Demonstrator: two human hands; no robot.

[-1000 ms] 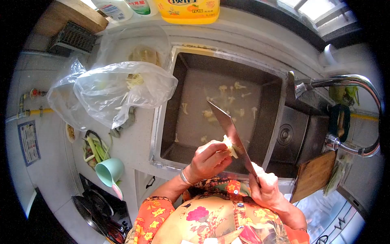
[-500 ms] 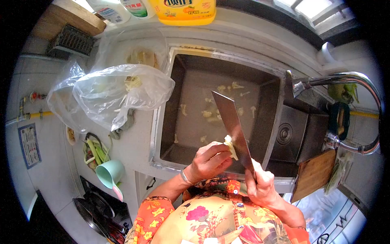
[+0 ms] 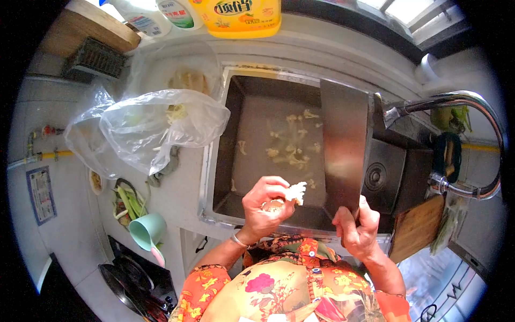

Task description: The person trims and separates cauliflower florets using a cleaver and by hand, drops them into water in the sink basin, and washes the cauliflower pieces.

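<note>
Fingers curled, my left hand [image 3: 266, 204] grips a pale cauliflower piece [image 3: 296, 192] over the near side of the sink. My right hand [image 3: 358, 228] is closed round the handle of a cleaver [image 3: 345, 145]. Its broad blade stands away from the cauliflower, with the flat side facing me, and hides the right part of the large basin. Several cut cauliflower florets [image 3: 289, 153] lie scattered on the bottom of the dark sink [image 3: 257, 110], below both hands.
A clear plastic bag [image 3: 161, 115] with pale pieces inside lies left of the sink. The faucet [image 3: 429, 102] arches over the small basin at right, near a wooden board [image 3: 418, 228]. A green cup [image 3: 146, 229] and green vegetable stalks [image 3: 129, 201] are at left; a yellow bottle [image 3: 241, 16] stands behind.
The cleaver has swung right and away from the cauliflower, its flat side turning into view. My left hand has shifted slightly left. More florets lie in the middle of the sink.
</note>
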